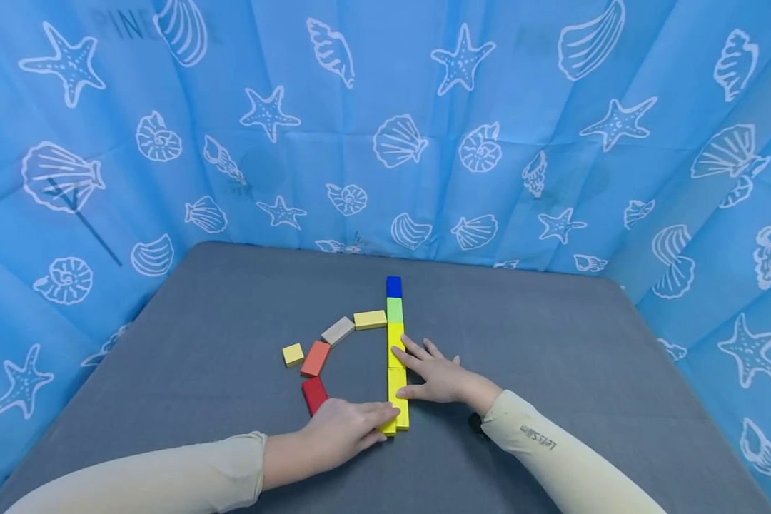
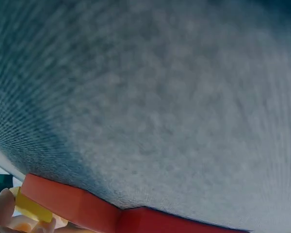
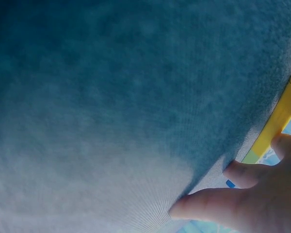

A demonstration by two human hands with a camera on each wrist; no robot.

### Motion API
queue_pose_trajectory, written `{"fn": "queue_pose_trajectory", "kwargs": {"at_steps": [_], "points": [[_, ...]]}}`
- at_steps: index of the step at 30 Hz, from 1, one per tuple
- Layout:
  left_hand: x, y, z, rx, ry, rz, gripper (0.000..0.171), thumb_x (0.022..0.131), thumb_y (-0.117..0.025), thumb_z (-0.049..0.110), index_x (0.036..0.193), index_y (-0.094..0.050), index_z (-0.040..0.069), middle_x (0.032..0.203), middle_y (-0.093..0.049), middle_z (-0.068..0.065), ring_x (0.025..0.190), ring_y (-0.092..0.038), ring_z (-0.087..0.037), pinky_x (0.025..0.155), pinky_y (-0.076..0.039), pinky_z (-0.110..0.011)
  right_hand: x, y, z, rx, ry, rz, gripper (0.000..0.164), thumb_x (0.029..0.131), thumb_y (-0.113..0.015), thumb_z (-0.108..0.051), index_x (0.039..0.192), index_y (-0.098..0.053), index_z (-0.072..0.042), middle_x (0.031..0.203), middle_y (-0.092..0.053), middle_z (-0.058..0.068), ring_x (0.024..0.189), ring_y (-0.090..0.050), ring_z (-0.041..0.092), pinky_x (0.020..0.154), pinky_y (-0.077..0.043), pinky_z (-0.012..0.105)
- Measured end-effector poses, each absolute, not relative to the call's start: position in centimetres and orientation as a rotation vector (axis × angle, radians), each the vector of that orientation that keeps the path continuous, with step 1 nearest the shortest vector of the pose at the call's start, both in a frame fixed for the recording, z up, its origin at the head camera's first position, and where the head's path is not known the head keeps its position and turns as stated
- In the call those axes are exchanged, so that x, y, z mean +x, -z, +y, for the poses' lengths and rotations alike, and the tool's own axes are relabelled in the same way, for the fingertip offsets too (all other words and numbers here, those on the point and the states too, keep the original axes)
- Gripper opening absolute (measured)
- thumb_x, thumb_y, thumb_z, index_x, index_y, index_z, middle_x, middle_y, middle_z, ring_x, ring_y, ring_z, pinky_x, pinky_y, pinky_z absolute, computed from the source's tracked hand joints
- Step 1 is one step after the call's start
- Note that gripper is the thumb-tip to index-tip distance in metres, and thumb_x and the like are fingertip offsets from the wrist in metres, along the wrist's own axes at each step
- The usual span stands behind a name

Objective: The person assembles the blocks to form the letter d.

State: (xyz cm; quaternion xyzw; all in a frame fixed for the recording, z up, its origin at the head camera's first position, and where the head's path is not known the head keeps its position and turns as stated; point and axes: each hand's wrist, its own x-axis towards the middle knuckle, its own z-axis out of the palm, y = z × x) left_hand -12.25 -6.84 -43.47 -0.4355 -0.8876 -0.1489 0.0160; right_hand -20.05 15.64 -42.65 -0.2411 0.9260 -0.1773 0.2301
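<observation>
A straight column of blocks runs toward me: a blue block (image 1: 394,287) at the far end, a light green block (image 1: 395,310), then two long yellow blocks (image 1: 396,380). My left hand (image 1: 342,433) pinches a small yellow block (image 1: 388,430) against the left side of the column's near end. With fingers spread, my right hand (image 1: 442,377) touches the column's right side. A curve of blocks bends left from the column: a pale yellow block (image 1: 370,320), a beige block (image 1: 338,330), an orange block (image 1: 315,358) and a red block (image 1: 314,395), the last partly behind my left hand.
A loose pale yellow cube (image 1: 293,355) lies left of the orange block. Grey cloth covers the table (image 1: 527,321). A blue curtain (image 1: 385,185) with shell prints stands around its far side and both flanks.
</observation>
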Motion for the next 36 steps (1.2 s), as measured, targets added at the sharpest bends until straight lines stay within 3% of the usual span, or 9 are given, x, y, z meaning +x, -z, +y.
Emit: {"fn": "queue_pose_trajectory", "kwargs": {"at_steps": [5, 13, 22, 36], "points": [[-12.33, 43.53, -7.07, -1.363, 0.383, -2.747, 0.038, 0.089, -0.073, 0.026, 0.126, -0.067, 0.022, 0.119, -0.068, 0.003, 0.078, -0.067, -0.005, 0.059, -0.047, -0.014, -20.16, 42.81, 15.66, -0.659, 0.472, 2.55, 0.077, 0.091, -0.062, -0.05, 0.155, -0.028, -0.022, 0.163, -0.009, 0.002, 0.144, -0.006, 0.045, 0.094, -0.01, 0.082], [-12.47, 43.63, -7.13, -1.368, 0.305, -2.695, 0.035, 0.087, -0.074, 0.027, 0.122, -0.07, 0.02, 0.112, -0.069, 0.002, 0.067, -0.062, -0.002, 0.059, -0.048, -0.014, -20.23, 42.82, 15.69, -0.658, 0.47, 2.549, 0.077, 0.091, -0.062, -0.05, 0.155, -0.029, -0.022, 0.163, -0.009, 0.002, 0.144, -0.006, 0.044, 0.094, -0.011, 0.082], [-12.39, 43.39, -7.07, -1.374, 0.284, -2.746, 0.029, 0.086, -0.076, 0.026, 0.114, -0.073, 0.017, 0.112, -0.07, 0.003, 0.08, -0.069, -0.005, 0.062, -0.05, -0.015, -20.18, 42.72, 15.6, -0.638, 0.467, 2.548, 0.078, 0.09, -0.063, -0.05, 0.155, -0.028, -0.022, 0.163, -0.009, 0.002, 0.145, -0.005, 0.044, 0.095, -0.011, 0.081], [-12.53, 43.3, -7.02, -1.42, 0.323, -2.745, 0.028, 0.086, -0.076, 0.025, 0.114, -0.073, 0.017, 0.113, -0.07, 0.005, 0.084, -0.069, -0.005, 0.064, -0.049, -0.015, -20.18, 42.59, 15.6, -0.634, 0.462, 2.544, 0.078, 0.09, -0.062, -0.051, 0.155, -0.029, -0.023, 0.163, -0.009, 0.002, 0.144, -0.006, 0.045, 0.095, -0.01, 0.081]]}}
